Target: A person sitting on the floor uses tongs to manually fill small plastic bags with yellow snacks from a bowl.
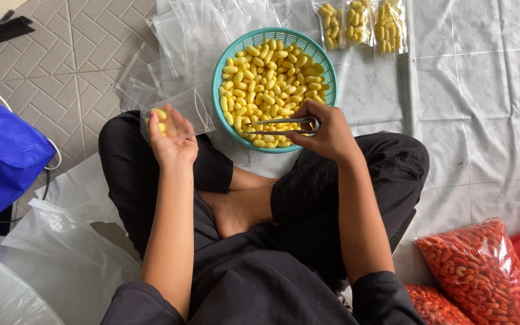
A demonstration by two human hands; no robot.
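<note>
Below, right hand (326, 135) pinching metal tweezers (278, 122), oval yellow pieces (272, 78).

The person wears loose black trousers and a black top. Its sleeves are pushed up near the elbows. Both feet are bare.

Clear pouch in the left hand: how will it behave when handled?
The clear pouch is thin film and sags past the left hand, so probably floppy. It holds only a few yellow pieces, so likely light. Glossy plastic may slip. The right hand holds metal tweezers.
</note>
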